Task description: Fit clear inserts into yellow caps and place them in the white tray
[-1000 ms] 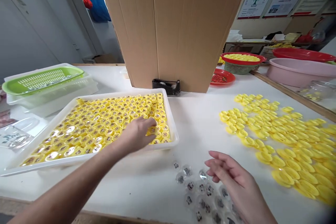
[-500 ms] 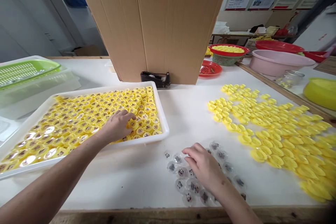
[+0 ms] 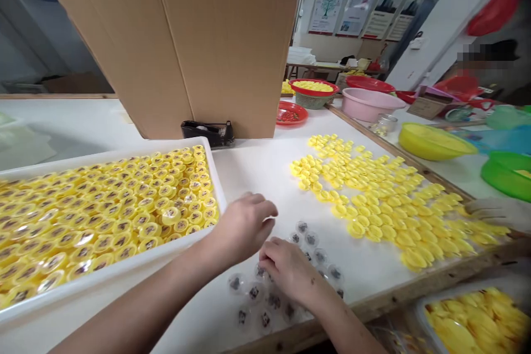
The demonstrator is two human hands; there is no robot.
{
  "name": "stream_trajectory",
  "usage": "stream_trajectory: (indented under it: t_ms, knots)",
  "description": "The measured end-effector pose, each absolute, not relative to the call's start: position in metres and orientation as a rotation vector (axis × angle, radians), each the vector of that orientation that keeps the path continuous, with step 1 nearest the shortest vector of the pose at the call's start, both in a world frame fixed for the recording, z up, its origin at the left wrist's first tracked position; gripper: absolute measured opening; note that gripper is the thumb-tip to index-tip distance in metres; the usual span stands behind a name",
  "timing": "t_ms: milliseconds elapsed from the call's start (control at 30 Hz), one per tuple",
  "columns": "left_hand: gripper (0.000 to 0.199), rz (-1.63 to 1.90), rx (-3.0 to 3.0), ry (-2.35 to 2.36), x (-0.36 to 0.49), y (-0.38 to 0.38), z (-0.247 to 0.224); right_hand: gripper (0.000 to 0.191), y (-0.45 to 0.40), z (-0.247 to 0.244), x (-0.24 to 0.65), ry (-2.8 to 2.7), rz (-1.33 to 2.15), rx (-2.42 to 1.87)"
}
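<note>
My left hand [image 3: 244,229] is just past the right rim of a white tray [image 3: 218,185], above the tabletop. Its thumb and fingers are bent but apart, with nothing visible between them. Rows of yellow caps [image 3: 136,204] with printed pictures fill the tray. My right hand [image 3: 290,271] is close by and lower, fingertips pinched together over a loose group of clear round discs [image 3: 254,291] with dark printed pictures. Whatever is in the pinch is too small to make out. Plain yellow caps [image 3: 365,193] lie spread out to the right.
Behind stand a large cardboard box [image 3: 215,44] and a black tape dispenser [image 3: 209,134]. A red plate [image 3: 292,113], pink basin [image 3: 369,102] and yellow bowl [image 3: 435,141] are beyond. Another person's gloved hand [image 3: 504,213] is at the right, above a tub of yellow pieces [image 3: 477,321].
My left hand has left the caps in the tray and moved right, beside my right hand. My right hand has closed to a pinch over the discs. The view has turned right.
</note>
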State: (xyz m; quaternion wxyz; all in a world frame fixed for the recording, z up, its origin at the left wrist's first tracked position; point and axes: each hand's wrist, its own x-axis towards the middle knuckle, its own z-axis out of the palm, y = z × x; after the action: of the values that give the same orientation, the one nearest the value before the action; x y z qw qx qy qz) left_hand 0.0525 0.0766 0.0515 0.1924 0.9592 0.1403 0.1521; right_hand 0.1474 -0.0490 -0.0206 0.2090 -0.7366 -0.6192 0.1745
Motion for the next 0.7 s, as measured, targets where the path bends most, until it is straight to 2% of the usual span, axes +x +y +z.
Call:
stream_trajectory:
  t_ms: [100, 267, 333, 533, 700]
  knots:
    - [0.026, 0.247, 2.701, 0.344, 0.125, 0.068, 0.032, 0.011, -0.063, -0.020, 0.153, -1.658, 0.447, -2.047]
    - [0.041, 0.195, 2.795, 0.285, 0.217, 0.059, 0.010, 0.018, -0.075, -0.036, 0.157, -1.533, 0.291, -2.058]
    - [0.041, 0.179, 2.839, 0.260, 0.239, 0.054, 0.004, 0.022, -0.075, -0.045, 0.158, -1.480, 0.228, -2.055]
    - [0.021, 0.111, 2.913, 0.244, 0.259, 0.055, -0.013, 0.017, -0.075, -0.052, 0.162, -1.376, 0.177, -1.963]
    - [0.027, 0.071, 2.908, 0.246, 0.255, 0.059, -0.014, 0.014, -0.081, -0.039, 0.166, -1.271, 0.226, -1.857]
